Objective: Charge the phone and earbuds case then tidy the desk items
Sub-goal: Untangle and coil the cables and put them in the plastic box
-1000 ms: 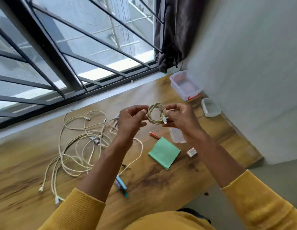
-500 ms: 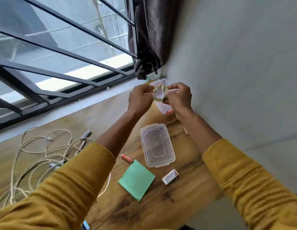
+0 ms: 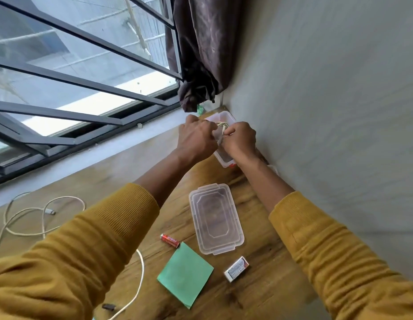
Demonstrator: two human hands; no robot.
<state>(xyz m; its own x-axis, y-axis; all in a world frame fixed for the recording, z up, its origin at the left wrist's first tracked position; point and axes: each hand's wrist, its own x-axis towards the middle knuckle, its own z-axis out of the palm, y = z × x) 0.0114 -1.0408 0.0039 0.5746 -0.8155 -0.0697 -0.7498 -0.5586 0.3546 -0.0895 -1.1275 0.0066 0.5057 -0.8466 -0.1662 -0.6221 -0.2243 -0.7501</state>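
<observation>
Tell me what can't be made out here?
- Head view: most of the coiled cable, hidden by the left hand and right hand.
- Clear box: its contents, covered by both hands.
- Loose cables: cut off by the left edge and the sleeve.
- Small carton: print too small.

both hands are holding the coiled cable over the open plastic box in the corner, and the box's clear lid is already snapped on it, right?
Not quite. In the head view the clear lid lies flat on the desk, apart from the plastic box. The left hand and right hand do hold the coiled cable over it.
</observation>
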